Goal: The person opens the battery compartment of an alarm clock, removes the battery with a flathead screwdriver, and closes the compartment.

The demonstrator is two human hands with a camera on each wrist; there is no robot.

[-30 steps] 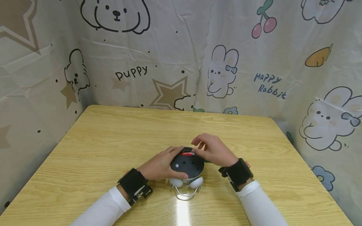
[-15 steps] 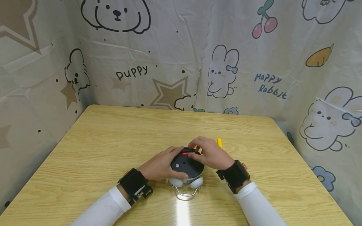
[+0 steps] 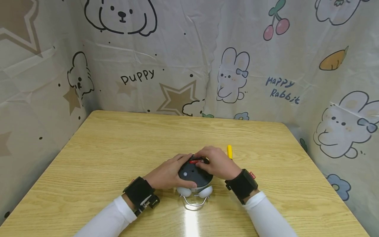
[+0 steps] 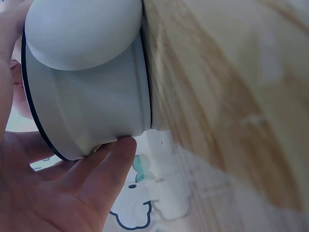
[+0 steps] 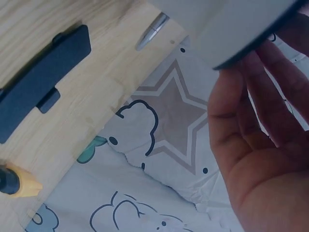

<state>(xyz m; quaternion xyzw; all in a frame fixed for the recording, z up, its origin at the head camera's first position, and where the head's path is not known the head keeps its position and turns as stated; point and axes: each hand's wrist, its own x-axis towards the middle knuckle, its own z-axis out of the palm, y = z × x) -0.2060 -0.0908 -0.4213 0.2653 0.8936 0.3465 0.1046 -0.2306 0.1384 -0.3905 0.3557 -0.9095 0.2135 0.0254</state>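
A twin-bell alarm clock [image 3: 196, 176] lies face down on the table, its black back upward and its white bells toward the person. My left hand [image 3: 170, 172] grips its left side, fingers round the white casing [image 4: 96, 101] and thumb across the back. In a slot at the far end of the back sits a red battery [image 3: 195, 161]. My right hand [image 3: 220, 163] reaches over from the right, thumb and fingers pinching at the battery's right end, which they partly hide. In the right wrist view, the tips of the right hand's fingers are behind the clock's rim.
Behind my right hand lies a yellow-handled tool [image 3: 229, 152], probably a screwdriver. A curved black battery cover [image 5: 48, 82] rests on the table beside the clock in the right wrist view. A metal clock foot [image 5: 152, 31] sticks out. Printed cloth hangs around the table [image 3: 133, 131].
My right hand has come down and left onto the battery slot, and its fingers have closed in on the battery. The yellow handle has come into view. My left hand and the clock stay put.
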